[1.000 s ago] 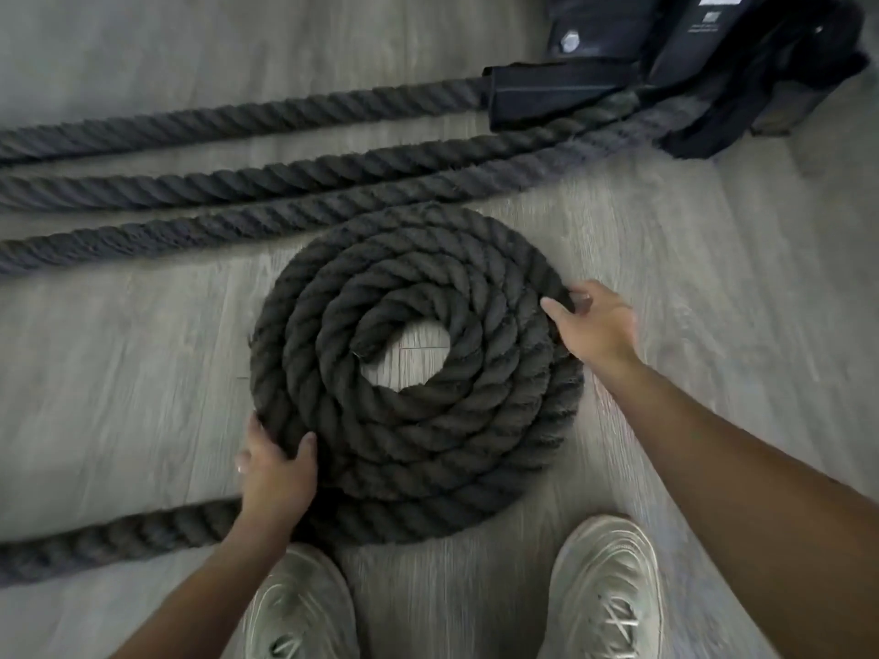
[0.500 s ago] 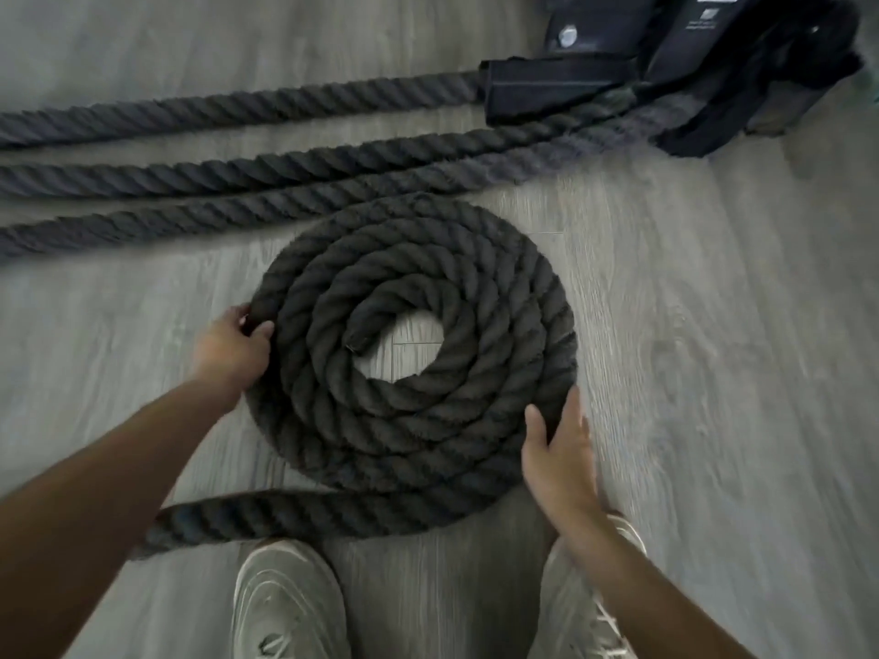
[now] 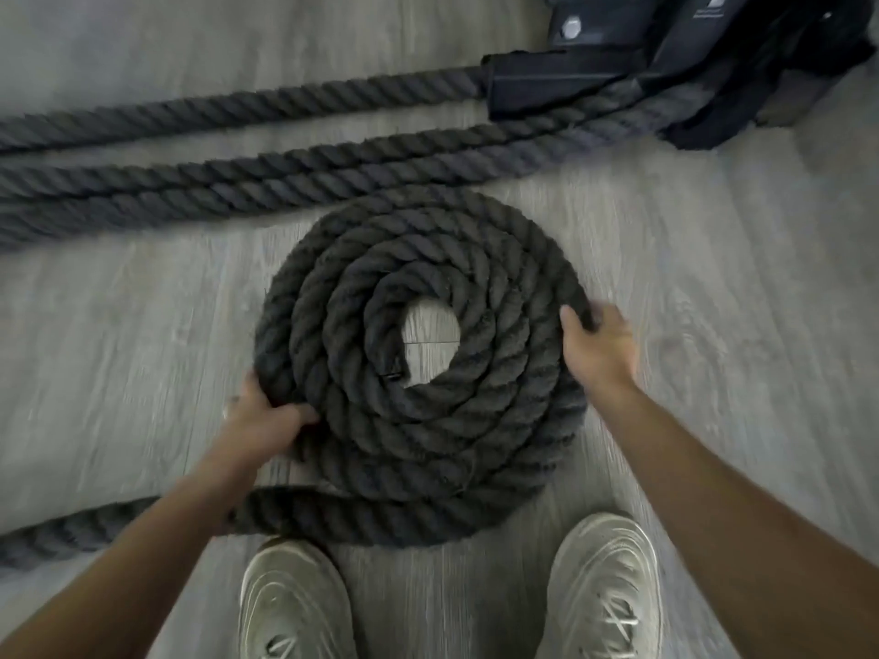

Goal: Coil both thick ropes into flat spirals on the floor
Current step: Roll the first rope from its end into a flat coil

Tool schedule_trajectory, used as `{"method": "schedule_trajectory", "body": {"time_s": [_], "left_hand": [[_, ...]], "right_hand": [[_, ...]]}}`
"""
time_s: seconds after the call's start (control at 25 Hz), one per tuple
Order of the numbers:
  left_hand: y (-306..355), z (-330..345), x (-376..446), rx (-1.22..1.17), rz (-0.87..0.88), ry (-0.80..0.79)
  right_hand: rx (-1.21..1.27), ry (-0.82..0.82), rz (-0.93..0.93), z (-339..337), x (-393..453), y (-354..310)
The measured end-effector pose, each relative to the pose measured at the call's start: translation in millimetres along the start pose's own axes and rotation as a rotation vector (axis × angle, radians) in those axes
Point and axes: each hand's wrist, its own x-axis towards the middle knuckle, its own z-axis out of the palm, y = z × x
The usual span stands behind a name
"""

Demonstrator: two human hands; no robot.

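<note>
Hands shifted – left hand (image 3: 259, 423), right hand (image 3: 600, 347) grip twisted, fibrous spiral coil (image 3: 418, 373).

The light was soft and even, moderately bright, with no hard glare anywhere. The pale grey wood-grain floor (image 3: 713, 287) looked washed out toward the upper left, where it was lightest. Shadows were faint: only a thin dark rim lay under the coiled dark grey thick rope (image 3: 428, 259). Motion blur smeared the outer parts of the frame, strongest along the left edge, where the straight dark rope lengths (image 3: 142, 187) and the floor grain streaked. The right hand (image 3: 597, 351) was blurred at its fingertips. The wide lens bowed the straight ropes near the edges. The black metal anchor base (image 3: 594, 73) showed little detail.
</note>
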Motion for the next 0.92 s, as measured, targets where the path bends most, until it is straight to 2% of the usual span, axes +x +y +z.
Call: {"method": "schedule_trajectory", "body": {"time_s": [0.12,0.24,0.4,0.52,0.72,0.8,0.92], "left_hand": [[40.9,-19.2,40.4,-0.087,0.079,0.055],[71.8,-26.7,67.3,-0.078,0.131,0.047],[66.7,-23.4,67.1,-0.058,0.113,0.08],[36.9,-14.9,29.1,-0.124,0.064,0.04],[-10.2,20.2,-54.4,-0.382,-0.133,-0.15],[-0.6,16.2,-51.3,-0.337,-0.123,-0.119],[36.1,-4.7,-11.3,-0.241,-0.027,0.001]], "right_hand": [[0.24,0.06,0.179,2.7,-70.4,38.7],[0.178,0.043,0.184,4.4,-118.9,53.8],[0.079,-0.042,0.07,1.4,-84.5,57.5],[0.008,-0.04,-0.026,-14.4,-31.7,32.1],[0.081,-0.031,0.111,-20.6,42.9,-29.4],[0.129,-0.002,0.134,-16.0,36.1,-24.2],[0.06,0.101,0.12,-13.5,-17.8,15.7]]}}
